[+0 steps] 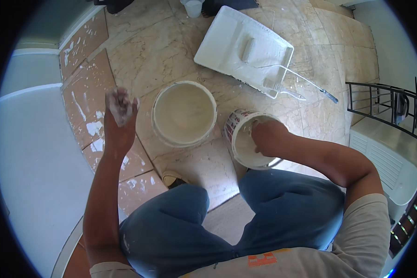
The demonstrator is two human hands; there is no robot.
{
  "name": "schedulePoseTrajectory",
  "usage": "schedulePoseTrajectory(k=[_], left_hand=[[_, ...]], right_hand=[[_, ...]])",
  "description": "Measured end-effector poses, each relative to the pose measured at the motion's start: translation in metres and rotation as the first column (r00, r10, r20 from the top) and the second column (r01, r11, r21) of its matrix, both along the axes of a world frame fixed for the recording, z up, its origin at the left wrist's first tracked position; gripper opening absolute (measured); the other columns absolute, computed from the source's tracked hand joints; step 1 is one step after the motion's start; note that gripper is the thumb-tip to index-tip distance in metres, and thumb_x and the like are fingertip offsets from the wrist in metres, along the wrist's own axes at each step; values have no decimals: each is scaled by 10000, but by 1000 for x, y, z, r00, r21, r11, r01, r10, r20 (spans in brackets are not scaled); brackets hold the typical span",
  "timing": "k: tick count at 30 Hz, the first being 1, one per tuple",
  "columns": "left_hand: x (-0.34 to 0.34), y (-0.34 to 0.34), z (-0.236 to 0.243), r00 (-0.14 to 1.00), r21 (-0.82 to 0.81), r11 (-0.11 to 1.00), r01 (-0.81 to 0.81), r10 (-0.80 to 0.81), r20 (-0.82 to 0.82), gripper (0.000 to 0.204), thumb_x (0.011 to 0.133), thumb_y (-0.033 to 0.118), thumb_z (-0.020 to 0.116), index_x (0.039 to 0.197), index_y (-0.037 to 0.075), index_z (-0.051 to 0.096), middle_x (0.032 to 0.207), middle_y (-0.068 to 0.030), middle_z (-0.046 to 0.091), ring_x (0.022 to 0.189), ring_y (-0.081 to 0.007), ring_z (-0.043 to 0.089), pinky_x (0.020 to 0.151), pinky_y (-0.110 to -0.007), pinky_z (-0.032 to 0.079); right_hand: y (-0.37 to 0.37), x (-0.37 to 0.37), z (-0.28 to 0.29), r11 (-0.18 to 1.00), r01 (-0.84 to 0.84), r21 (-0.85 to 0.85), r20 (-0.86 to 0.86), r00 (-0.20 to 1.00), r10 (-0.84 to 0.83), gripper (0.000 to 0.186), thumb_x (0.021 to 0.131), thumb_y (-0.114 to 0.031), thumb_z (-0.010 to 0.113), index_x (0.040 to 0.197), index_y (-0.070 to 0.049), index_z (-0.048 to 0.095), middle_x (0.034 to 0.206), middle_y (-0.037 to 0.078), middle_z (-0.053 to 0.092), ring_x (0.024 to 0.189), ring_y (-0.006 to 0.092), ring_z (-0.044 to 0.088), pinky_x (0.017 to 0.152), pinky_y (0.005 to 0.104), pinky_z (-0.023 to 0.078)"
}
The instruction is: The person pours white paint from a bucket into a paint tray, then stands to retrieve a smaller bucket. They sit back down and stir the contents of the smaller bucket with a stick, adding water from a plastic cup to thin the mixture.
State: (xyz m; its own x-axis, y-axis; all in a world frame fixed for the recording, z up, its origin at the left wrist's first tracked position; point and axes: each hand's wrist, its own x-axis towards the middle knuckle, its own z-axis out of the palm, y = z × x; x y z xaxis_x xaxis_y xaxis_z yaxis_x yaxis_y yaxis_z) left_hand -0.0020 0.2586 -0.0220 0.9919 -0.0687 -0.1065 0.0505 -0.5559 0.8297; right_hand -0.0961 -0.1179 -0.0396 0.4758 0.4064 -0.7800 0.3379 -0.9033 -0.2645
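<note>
My left hand is raised above the cardboard strip on the left. White paint coats it, its fingers are half curled and the thumb stands apart; I make out no object in it. My right hand reaches down into a smaller white bucket with printing on its side, in front of my right knee. Its fingers are mostly hidden inside, so what they grip does not show. Left of that bucket stands a wider round bucket, pale cream inside, its rim smeared with paint.
A white paint tray holds a roller and a paintbrush. Paint-spattered cardboard runs along the left wall. A small white container stands at the back. A black metal rack and a white plastic bin are at right.
</note>
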Motion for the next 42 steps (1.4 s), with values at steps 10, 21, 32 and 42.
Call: schedulePoseTrajectory(k=[10, 21, 32, 42], left_hand=[[8, -102, -3, 925, 126, 928, 351, -364, 107, 375, 949, 204, 704, 1204, 9, 509, 944, -73, 541, 859, -168, 523, 825, -327, 470], [-24, -94, -17, 570, -854, 514, -77, -680, -461, 723, 1049, 614, 394, 1488, 40, 396, 1537, -186, 445, 1433, -320, 436, 1193, -479, 317], [-33, -60, -10, 678, -799, 589, -121, -539, -499, 806, 1065, 576, 399, 1570, -39, 268, 1582, -179, 372, 1470, -296, 362, 1213, -460, 296], [-6, -14, -44, 902, -294, 926, 238, -322, -287, 604, 1039, 419, 581, 1410, -44, 469, 1423, -198, 533, 1284, -310, 554, 1101, -412, 425]], right_hand=[[-29, 16, -5, 962, -117, 246, 25, 993, 115, 340, 842, -389, 735, 882, -52, 759, 857, 194, 709, 856, 394, 685, 775, 479, 549], [-72, 74, 106, 420, 528, 738, -117, 713, -691, 265, 947, -216, 663, 841, 23, 707, 689, 36, 626, 619, 83, 560, 540, 246, 409], [-25, 75, 77, 427, 507, 749, -114, 734, -670, 313, 1000, -241, 598, 925, 36, 722, 770, 68, 661, 681, 105, 593, 657, 276, 491], [4, 70, 67, 795, 162, 585, 214, 914, -344, 262, 1005, -213, 598, 1026, 40, 662, 795, 193, 673, 721, 321, 645, 701, 425, 506]])
